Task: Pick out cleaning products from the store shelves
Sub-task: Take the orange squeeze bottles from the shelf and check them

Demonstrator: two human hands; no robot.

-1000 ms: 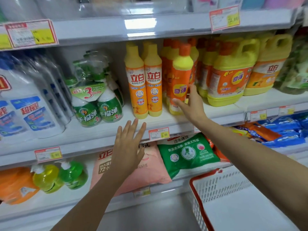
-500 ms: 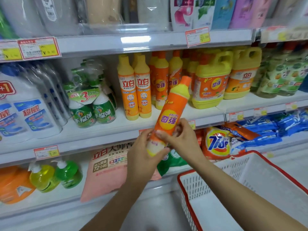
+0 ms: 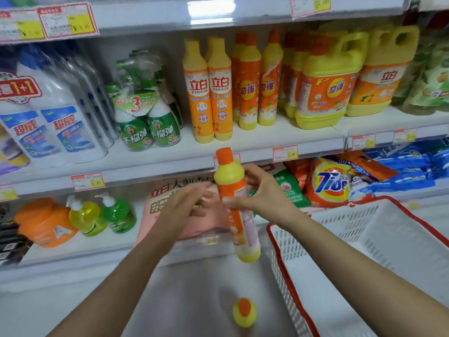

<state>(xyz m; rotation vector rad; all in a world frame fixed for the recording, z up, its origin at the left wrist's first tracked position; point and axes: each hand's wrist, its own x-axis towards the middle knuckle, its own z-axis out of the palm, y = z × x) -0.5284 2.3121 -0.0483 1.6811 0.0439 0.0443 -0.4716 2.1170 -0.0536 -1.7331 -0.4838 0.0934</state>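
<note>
My right hand (image 3: 262,193) grips the orange-and-yellow bottle (image 3: 237,215) at mid-body, with thumb and fingers curled round it. The bottle is nearly upright, cap up, held in the air in front of the middle shelf (image 3: 170,164) and just left of the white basket (image 3: 286,276) with a red rim. My left hand (image 3: 187,205), fingers extended and holding nothing, lies just beside the bottle's left side; it is blurred, so I cannot tell whether it touches. Matching bottles (image 3: 247,86) stand on the middle shelf beside yellow jugs (image 3: 325,88). A second bottle (image 3: 244,312), seen cap-first from above, sits low in view, below the held one.
</note>
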